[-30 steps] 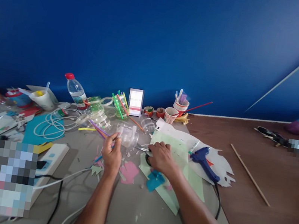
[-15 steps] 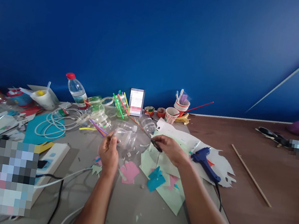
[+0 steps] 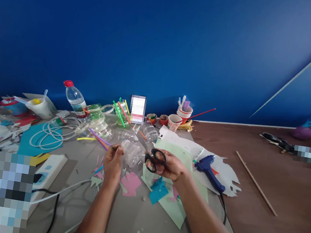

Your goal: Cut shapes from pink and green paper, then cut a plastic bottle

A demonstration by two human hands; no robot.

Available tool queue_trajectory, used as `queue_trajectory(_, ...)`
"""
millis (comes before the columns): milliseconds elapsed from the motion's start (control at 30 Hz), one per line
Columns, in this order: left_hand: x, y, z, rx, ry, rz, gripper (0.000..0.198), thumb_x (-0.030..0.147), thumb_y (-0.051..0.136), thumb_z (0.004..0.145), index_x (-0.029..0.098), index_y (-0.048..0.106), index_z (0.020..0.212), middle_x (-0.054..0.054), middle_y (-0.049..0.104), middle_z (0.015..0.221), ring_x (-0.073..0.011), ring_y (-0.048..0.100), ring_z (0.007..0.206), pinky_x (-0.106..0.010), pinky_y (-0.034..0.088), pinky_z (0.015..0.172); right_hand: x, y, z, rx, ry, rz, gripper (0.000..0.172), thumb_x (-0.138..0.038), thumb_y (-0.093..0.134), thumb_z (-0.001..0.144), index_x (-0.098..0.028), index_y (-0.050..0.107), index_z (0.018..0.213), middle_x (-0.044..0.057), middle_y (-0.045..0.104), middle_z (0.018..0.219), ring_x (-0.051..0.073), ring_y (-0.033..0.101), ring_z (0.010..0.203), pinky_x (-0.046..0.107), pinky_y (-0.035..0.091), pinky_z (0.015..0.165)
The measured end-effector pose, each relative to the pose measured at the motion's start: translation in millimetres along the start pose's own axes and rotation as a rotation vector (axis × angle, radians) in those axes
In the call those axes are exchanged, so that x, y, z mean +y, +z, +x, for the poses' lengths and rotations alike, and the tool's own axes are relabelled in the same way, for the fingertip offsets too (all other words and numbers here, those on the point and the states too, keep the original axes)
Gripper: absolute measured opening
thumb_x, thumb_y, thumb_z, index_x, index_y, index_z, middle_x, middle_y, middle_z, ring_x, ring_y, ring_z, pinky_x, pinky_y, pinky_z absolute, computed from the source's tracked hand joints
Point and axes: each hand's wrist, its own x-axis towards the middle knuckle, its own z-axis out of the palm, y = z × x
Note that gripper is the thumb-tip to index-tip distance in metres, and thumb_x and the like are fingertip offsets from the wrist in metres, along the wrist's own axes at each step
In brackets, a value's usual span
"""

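My left hand [image 3: 112, 165] is closed, its thumb and fingers pinching the edge of a clear plastic bottle piece [image 3: 132, 154]. The piece lies on its side in the air and is hard to make out against the table. My right hand [image 3: 169, 165] grips a pair of scissors [image 3: 156, 160] by its black handles, and both loops face me. The blades point away and to the left, just beyond the plastic piece; whether they touch it I cannot tell. Below the hands lie a pink paper cutout [image 3: 130, 184] and a blue paper cutout [image 3: 158, 191].
A blue glue gun [image 3: 208, 171] rests on white paper at the right, near a wooden stick [image 3: 255, 182]. Paper cups [image 3: 174, 122], straws and a red-capped bottle [image 3: 75, 98] stand along the wall. Cables and a power strip [image 3: 51, 174] lie at the left.
My right hand has turned the scissors, so the handle loops now show in full. The plastic piece has tilted slightly in my left hand. The view has shifted a little.
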Motion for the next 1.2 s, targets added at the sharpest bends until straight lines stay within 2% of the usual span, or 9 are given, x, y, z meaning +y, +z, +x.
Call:
queue_trajectory(167,2.2,1.3,-2.8,-0.02,0.0,-0.014,0.031,0.047,0.069,0.071,0.018,0.064,0.078,0.002,0.055,0.064,-0.0115,0.049,0.063,-0.024,0.04,0.064,-2.0,4.6,0.8,0.008,0.028,0.06,0.042,-0.044,0.078,0.066,-0.015,0.064,0.093,-0.001,0.061,0.073,-0.001,0.017,0.039,0.015,0.012,0.038)
queue_trajectory(333,-0.7,0.7,-2.8,0.012,-0.064,-0.099,0.038,0.055,0.068,0.071,0.018,0.065,0.08,0.004,0.051,0.06,-0.0092,0.046,0.057,-0.022,0.038,0.058,-6.2,3.7,0.1,0.145,-0.011,0.044,0.045,-0.059,0.068,0.065,-0.019,0.066,0.085,0.003,0.06,0.067,0.008,0.034,0.046,0.018,0.009,0.036)
queue_trajectory(533,5.3,0.9,-5.2,0.027,-0.111,-0.016,0.044,0.061,0.063,0.074,0.018,0.066,0.079,0.004,0.046,0.057,-0.0084,0.04,0.05,-0.021,0.032,0.049,-8.4,8.6,-4.3,0.087,0.002,-0.008,0.054,-0.059,0.071,0.065,-0.013,0.068,0.092,0.002,0.058,0.058,0.005,0.029,0.041,0.017,0.007,0.036)
queue_trajectory(700,14.6,2.6,-10.0,-0.071,-0.048,-0.047,0.042,0.06,0.06,0.077,0.019,0.066,0.085,0.004,0.047,0.057,-0.0091,0.041,0.052,-0.021,0.035,0.051,-4.4,10.7,-4.8,0.14,-0.023,-0.09,0.052,-0.058,0.069,0.069,-0.012,0.069,0.093,0.001,0.055,0.056,0.006,0.034,0.043,0.018,0.009,0.036)
queue_trajectory(800,17.5,3.2,-12.3,-0.186,-0.062,-0.03,0.039,0.056,0.063,0.077,0.019,0.067,0.091,0.002,0.054,0.063,-0.0097,0.045,0.055,-0.022,0.037,0.054,-1.6,9.8,-4.7,0.079,0.027,-0.09,0.055,-0.06,0.067,0.07,-0.01,0.069,0.092,0.001,0.056,0.054,0.006,0.035,0.042,0.017,0.012,0.036)
queue_trajectory(900,19.9,3.8,-14.0,-0.273,-0.095,-0.054,0.039,0.056,0.062,0.078,0.018,0.063,0.071,-0.002,0.059,0.074,-0.0115,0.053,0.065,-0.023,0.04,0.06,-0.5,10.5,-5.6,0.018,0.061,-0.065,0.056,-0.062,0.067,0.069,-0.011,0.068,0.09,0.0,0.054,0.052,0.007,0.041,0.043,0.017,0.017,0.037)
queue_trajectory(1033,23.6,3.5,-15.4,-0.395,-0.259,-0.132,0.043,0.056,0.066,0.075,0.018,0.053,0.06,0.002,0.049,0.059,-0.0093,0.045,0.053,-0.023,0.036,0.052,-2.5,14.3,-7.2,-0.04,0.131,-0.159,0.054,-0.061,0.067,0.069,-0.01,0.066,0.087,0.0,0.055,0.051,0.007,0.04,0.04,0.018,0.014,0.034)
queue_trajectory(1100,24.9,3.0,-14.8,-0.396,-0.324,-0.169,0.04,0.054,0.07,0.072,0.018,0.055,0.065,0.005,0.044,0.054,-0.0073,0.039,0.048,-0.021,0.032,0.048,-4.9,16.5,-8.2,-0.055,0.141,-0.214,0.051,-0.059,0.068,0.07,-0.011,0.067,0.086,0.0,0.055,0.05,0.008,0.042,0.041,0.019,0.013,0.034)
queue_trajectory(1200,25.9,2.7,-11.4,-0.288,-0.344,-0.199,0.036,0.049,0.077,0.064,0.018,0.06,0.073,0.007,0.042,0.053,-0.0056,0.038,0.047,-0.019,0.03,0.046,-9.5,18.3,-11.0,-0.092,0.142,-0.273,0.047,-0.055,0.067,0.072,-0.01,0.067,0.087,0.0,0.056,0.05,0.007,0.04,0.04,0.019,0.014,0.034)
